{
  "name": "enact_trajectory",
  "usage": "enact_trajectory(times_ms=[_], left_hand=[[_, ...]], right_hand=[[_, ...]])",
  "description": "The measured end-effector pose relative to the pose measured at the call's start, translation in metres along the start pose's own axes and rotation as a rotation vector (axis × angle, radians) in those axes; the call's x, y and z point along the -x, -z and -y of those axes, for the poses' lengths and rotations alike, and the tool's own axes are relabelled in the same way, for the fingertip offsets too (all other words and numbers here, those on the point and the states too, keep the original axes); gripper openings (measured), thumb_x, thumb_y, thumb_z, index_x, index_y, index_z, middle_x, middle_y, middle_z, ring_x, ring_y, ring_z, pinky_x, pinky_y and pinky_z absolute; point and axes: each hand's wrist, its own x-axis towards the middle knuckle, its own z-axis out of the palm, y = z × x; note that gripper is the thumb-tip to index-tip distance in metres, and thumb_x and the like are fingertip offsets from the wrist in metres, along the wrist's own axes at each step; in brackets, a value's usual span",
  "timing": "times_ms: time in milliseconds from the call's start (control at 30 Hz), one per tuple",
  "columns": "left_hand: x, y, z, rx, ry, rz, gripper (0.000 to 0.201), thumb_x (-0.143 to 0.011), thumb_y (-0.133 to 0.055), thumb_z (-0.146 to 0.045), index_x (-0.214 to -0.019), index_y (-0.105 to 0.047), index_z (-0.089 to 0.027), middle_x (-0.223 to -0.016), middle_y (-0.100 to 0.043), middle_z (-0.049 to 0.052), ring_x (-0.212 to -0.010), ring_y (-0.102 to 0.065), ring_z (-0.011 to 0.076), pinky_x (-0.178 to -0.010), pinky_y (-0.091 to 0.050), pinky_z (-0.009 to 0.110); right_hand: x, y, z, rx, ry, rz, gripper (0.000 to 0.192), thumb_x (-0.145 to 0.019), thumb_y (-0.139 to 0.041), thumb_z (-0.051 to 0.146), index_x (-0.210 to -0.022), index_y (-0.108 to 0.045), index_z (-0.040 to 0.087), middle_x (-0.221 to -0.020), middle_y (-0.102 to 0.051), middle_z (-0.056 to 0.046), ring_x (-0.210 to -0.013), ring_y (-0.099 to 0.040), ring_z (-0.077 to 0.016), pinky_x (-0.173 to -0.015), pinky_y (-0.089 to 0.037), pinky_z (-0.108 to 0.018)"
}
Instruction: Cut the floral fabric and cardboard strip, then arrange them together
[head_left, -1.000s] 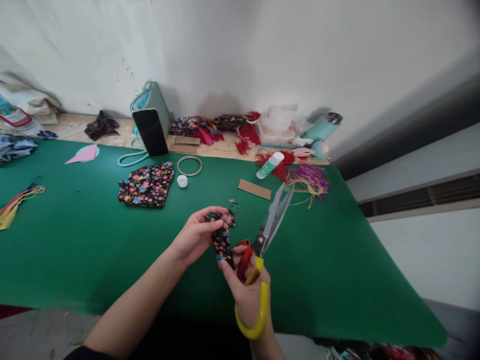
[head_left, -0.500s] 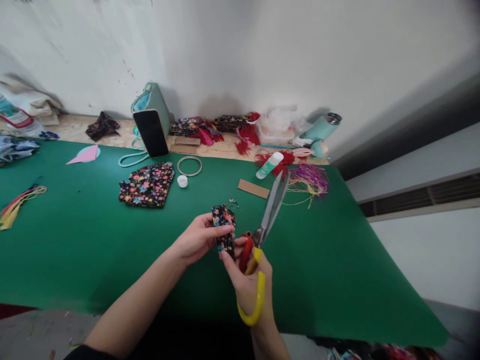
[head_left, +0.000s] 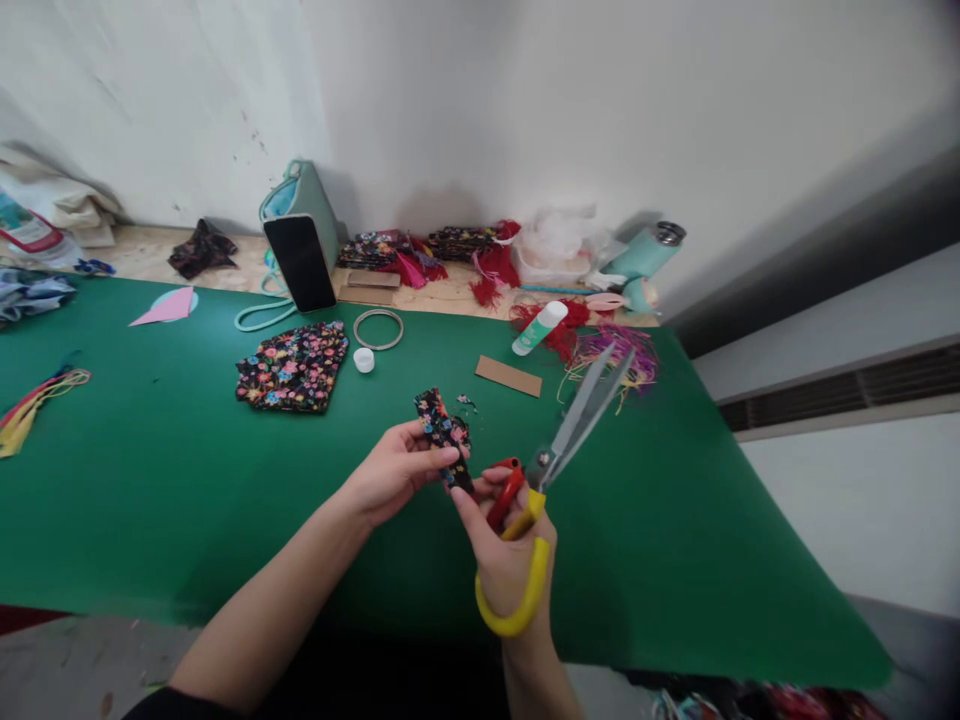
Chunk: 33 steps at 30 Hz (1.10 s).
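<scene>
Between the fingers of my left hand is a small strip of black floral fabric, tilted with its top leaning left. My right hand has large scissors hooked over it, one handle red and one yellow. Their blades point up and to the right, slightly apart, away from the fabric. The right thumb and fingertips also pinch the strip's lower end. Tiny fabric scraps lie just beyond the hands. A folded black floral fabric piece rests further left on the green table surface.
A glue stick, its white cap, a metal ring and a cardboard strip lie ahead. Purple and yellow threads are at the right. Along the wall stand a phone, a bag and a flask.
The fabric strip has tilted, its top moving left and up. The scissors have swung to the right with my right hand, and their blades now point further right.
</scene>
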Motion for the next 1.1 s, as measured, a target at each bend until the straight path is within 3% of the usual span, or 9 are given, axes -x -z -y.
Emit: enact_trajectory(times_ms=[233,367,633,700,833,967,1100], left_hand=[[0.000,-0.003,0.004,-0.051,0.010,-0.005,0.041,-0.056,-0.087,-0.027,-0.087,-0.066,-0.012,-0.082,-0.071,0.006,-0.072,-0.065,0.0141,-0.069,-0.048,0.025],[0.000,-0.005,0.008,-0.111,-0.031,-0.010,0.042,-0.051,-0.088,-0.020,-0.087,-0.066,-0.011,-0.078,-0.069,0.003,-0.072,-0.063,0.0125,-0.071,-0.047,0.024],[0.004,-0.011,0.008,0.012,-0.100,0.036,0.039,-0.063,-0.083,-0.026,-0.097,-0.065,-0.016,-0.081,-0.072,0.005,-0.074,-0.068,0.0161,-0.073,-0.051,0.026],[0.004,-0.011,0.005,0.035,-0.145,-0.003,0.033,-0.066,-0.081,-0.030,-0.092,-0.067,-0.016,-0.083,-0.072,0.005,-0.072,-0.068,0.0152,-0.067,-0.051,0.025],[0.003,-0.008,-0.002,0.062,-0.196,-0.078,0.035,-0.064,-0.082,-0.030,-0.094,-0.070,-0.015,-0.087,-0.072,0.005,-0.070,-0.066,0.0128,-0.060,-0.052,0.021],[0.001,-0.004,-0.005,0.108,-0.165,-0.183,0.041,-0.056,-0.087,-0.031,-0.090,-0.069,-0.015,-0.078,-0.070,0.002,-0.060,-0.064,0.0103,-0.048,-0.052,0.018],[0.000,-0.004,-0.005,0.120,-0.171,-0.246,0.038,-0.051,-0.090,-0.025,-0.078,-0.066,-0.014,-0.067,-0.065,-0.002,-0.049,-0.056,0.0054,-0.037,-0.044,0.012]], right_hand=[[0.003,-0.003,-0.008,0.005,0.000,-0.022,0.027,-0.073,-0.072,0.031,-0.091,-0.057,0.019,-0.069,-0.057,0.003,-0.048,-0.052,-0.0095,-0.046,-0.046,-0.022],[0.002,-0.003,-0.005,-0.011,0.014,-0.041,0.025,-0.074,-0.071,0.031,-0.090,-0.057,0.019,-0.067,-0.057,0.004,-0.048,-0.052,-0.0098,-0.047,-0.046,-0.023],[0.000,0.002,0.001,-0.023,-0.035,-0.053,0.031,-0.074,-0.071,0.042,-0.089,-0.056,0.019,-0.069,-0.061,0.000,-0.057,-0.059,-0.0143,-0.053,-0.050,-0.027],[0.001,0.006,0.000,-0.106,-0.057,0.039,0.039,-0.077,-0.065,0.054,-0.092,-0.055,0.020,-0.070,-0.058,0.001,-0.050,-0.051,-0.0111,-0.045,-0.044,-0.024],[0.004,0.014,-0.001,-0.308,-0.061,0.368,0.072,-0.074,-0.034,0.084,-0.099,-0.055,0.021,-0.071,-0.050,0.002,-0.041,-0.034,-0.0078,-0.038,-0.036,-0.025],[0.013,0.026,-0.008,-0.285,-0.114,0.562,0.089,-0.065,-0.020,0.093,-0.100,-0.057,0.020,-0.066,-0.047,0.002,-0.043,-0.036,-0.0106,-0.043,-0.041,-0.029],[0.028,0.037,-0.021,-0.307,-0.268,0.691,0.094,-0.063,-0.011,0.094,-0.098,-0.057,0.020,-0.060,-0.043,0.002,-0.044,-0.040,-0.0121,-0.041,-0.043,-0.027]])
